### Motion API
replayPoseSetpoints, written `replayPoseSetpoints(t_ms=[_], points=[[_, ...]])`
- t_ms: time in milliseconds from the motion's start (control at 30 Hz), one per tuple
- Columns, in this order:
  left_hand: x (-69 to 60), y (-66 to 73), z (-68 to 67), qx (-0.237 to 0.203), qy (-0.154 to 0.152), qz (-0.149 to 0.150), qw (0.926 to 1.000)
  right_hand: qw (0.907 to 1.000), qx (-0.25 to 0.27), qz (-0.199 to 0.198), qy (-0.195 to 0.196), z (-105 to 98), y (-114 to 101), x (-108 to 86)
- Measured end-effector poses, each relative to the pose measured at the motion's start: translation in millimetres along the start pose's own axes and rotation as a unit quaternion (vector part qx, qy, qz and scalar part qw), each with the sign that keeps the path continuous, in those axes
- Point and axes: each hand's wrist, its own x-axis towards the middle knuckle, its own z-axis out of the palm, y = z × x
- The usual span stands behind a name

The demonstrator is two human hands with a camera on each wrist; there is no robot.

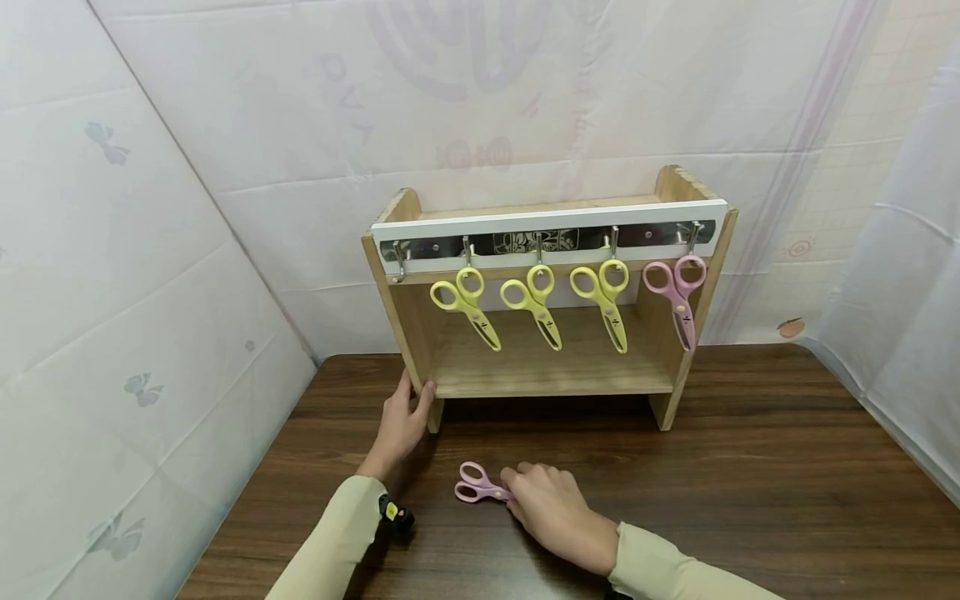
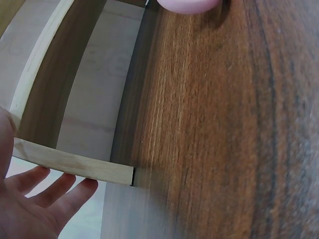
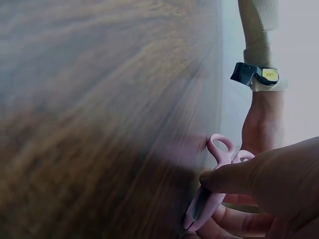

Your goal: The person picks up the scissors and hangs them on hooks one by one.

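Note:
My left hand [image 1: 399,432] grips the lower left side panel of a small wooden shelf [image 1: 555,375]. In the left wrist view, the fingers [image 2: 75,199] lie along the panel's outer face and the thumb is partly cut off at the edge. Pink scissors [image 1: 492,491] are held by the blades in my right hand [image 1: 553,510], low over the table in front of the shelf. Seen from the right wrist, the thumb presses on the blade part of these scissors [image 3: 222,158] with the fingers behind, and both handle loops stick out past the hand.
Along the shelf's front runs a white hook rail [image 1: 480,223]. Three yellow scissors [image 1: 542,310] and one pink pair [image 1: 680,304] hang from it by a handle loop. A hook [image 1: 400,262] sits at its left end. The dark wooden table [image 1: 787,467] meets patterned cloth walls.

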Motion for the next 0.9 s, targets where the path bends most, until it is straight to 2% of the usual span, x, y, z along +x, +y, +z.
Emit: replayPoseSetpoints(t_ms=[200,367,700,900], points=[[0.6,0.7,-0.1,0.008,0.003,-0.002,1.0000,0.9998,-0.005,-0.017,-0.006,-2.9,2.6,1.3],[0.1,1.5,-0.3,0.010,0.004,-0.004,0.9999,0.9990,-0.011,-0.044,0.003,-15.3,6.1,8.7],[0.9,3.2,0.1,0.007,0.018,-0.001,0.9998,0.9937,-0.029,-0.085,0.068,-53.8,4.3,41.4],[-0.1,0.5,0.2,0.023,0.023,0.014,0.9994,0.9919,0.000,-0.090,0.090,-83.5,-3.2,64.4]])
